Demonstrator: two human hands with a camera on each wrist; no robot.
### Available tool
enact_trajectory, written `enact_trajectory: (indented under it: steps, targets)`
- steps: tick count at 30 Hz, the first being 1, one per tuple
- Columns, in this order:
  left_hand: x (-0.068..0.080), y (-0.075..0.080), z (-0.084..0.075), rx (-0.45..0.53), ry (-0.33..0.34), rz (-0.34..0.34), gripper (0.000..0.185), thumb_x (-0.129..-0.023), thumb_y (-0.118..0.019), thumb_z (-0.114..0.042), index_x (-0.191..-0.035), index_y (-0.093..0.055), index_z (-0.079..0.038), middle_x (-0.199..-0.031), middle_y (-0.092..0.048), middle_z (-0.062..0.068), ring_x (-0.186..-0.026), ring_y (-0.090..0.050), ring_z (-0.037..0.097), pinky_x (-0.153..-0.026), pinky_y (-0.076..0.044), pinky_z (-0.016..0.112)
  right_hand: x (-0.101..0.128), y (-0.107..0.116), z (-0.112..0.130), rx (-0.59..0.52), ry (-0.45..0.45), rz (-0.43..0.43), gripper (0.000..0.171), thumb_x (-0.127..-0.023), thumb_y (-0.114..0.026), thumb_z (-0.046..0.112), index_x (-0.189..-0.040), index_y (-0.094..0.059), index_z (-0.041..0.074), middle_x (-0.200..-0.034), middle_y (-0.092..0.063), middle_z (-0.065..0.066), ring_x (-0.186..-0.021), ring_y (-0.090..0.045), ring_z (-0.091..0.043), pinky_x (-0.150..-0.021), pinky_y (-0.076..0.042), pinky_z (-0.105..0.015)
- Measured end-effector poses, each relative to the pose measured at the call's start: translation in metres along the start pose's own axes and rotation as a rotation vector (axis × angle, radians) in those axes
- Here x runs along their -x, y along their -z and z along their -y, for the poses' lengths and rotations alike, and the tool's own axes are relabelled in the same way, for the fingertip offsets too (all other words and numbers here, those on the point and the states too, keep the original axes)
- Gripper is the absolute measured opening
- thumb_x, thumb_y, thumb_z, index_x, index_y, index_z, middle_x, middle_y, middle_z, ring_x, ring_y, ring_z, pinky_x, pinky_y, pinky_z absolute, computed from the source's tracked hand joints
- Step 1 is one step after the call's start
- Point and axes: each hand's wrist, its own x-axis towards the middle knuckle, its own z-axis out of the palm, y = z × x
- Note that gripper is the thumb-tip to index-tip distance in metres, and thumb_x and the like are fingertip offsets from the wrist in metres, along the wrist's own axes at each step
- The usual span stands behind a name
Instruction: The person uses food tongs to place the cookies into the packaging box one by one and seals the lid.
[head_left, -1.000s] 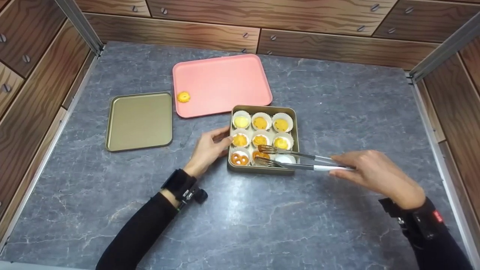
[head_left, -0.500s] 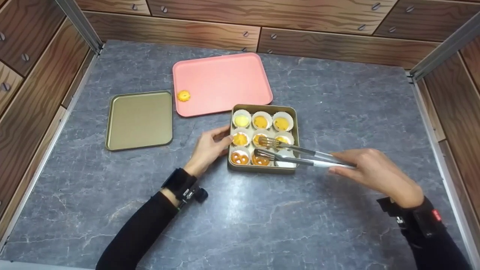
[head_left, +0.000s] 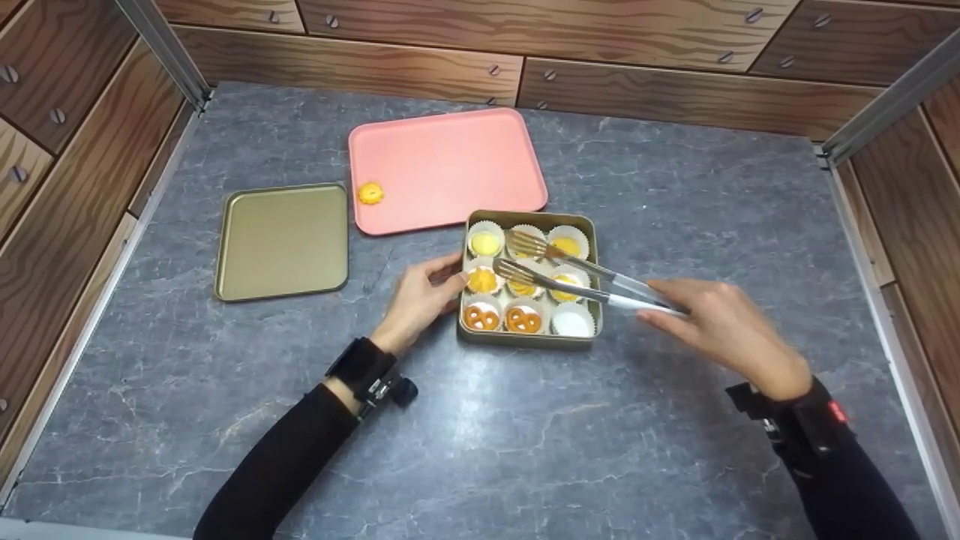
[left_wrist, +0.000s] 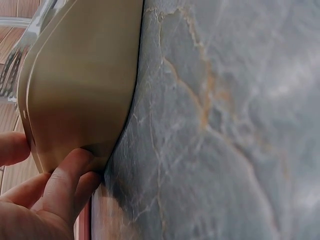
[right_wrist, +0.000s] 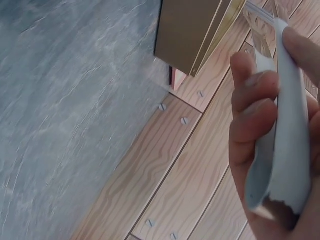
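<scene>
My right hand [head_left: 720,326] holds a pair of tongs [head_left: 611,289] with white handles and slotted, fork-like ends. The tongs' ends are spread over the middle of an uncovered gold-coloured tin [head_left: 529,341], partly hiding the biscuits beneath. Paper cups fill the tin in rows. Two pretzels [head_left: 523,319] lie in the near row beside an empty white cup [head_left: 573,322]. Yellow biscuits [head_left: 482,280] sit in the other rows. My left hand [head_left: 420,296] grips the tin's left side, thumb at the rim and fingers against the outer wall [left_wrist: 80,85]. Tongs handles [right_wrist: 287,120] lie within the right hand's curled fingers.
A pink tray [head_left: 450,165] stands behind the tin, with one yellow flower-shaped biscuit [head_left: 370,193] near its left edge. The flat gold lid [head_left: 283,244] lies left of the tin. Wood-patterned panels [head_left: 360,64] border the grey marbled table [head_left: 675,465].
My right hand has moved left and away from me, taking the tongs from the near row towards the far rows. Both pretzels now show fully. The left hand stays at the tin.
</scene>
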Motion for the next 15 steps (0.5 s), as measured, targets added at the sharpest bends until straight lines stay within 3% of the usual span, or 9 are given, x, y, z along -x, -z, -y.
enact_trajectory:
  steps: [6,15]
  targets:
    - [0.001,0.0,-0.001,-0.002,-0.014,0.001,0.054,-0.099,-0.065,-0.005,-0.15,-0.049,0.001,-0.145,-0.058,0.021,-0.119,-0.066,0.031,-0.095,-0.06,0.033,-0.024,-0.007,0.004,-0.021,-0.016,-0.035,0.041,-0.094,-0.079,0.027,-0.129,-0.072,0.007,-0.104,-0.077,-0.009,-0.072,-0.062,-0.015,-0.061,-0.056,-0.037]
    - [0.0,0.0,-0.001,-0.009,-0.003,-0.001,0.054,-0.098,-0.065,-0.005,-0.15,-0.049,0.0,-0.147,-0.056,0.021,-0.119,-0.066,0.03,-0.095,-0.06,0.032,-0.075,-0.018,0.015,-0.075,0.005,-0.058,0.045,-0.096,-0.075,0.03,-0.131,-0.069,0.002,-0.118,-0.074,-0.019,-0.098,-0.073,-0.035,-0.085,-0.061,-0.054]
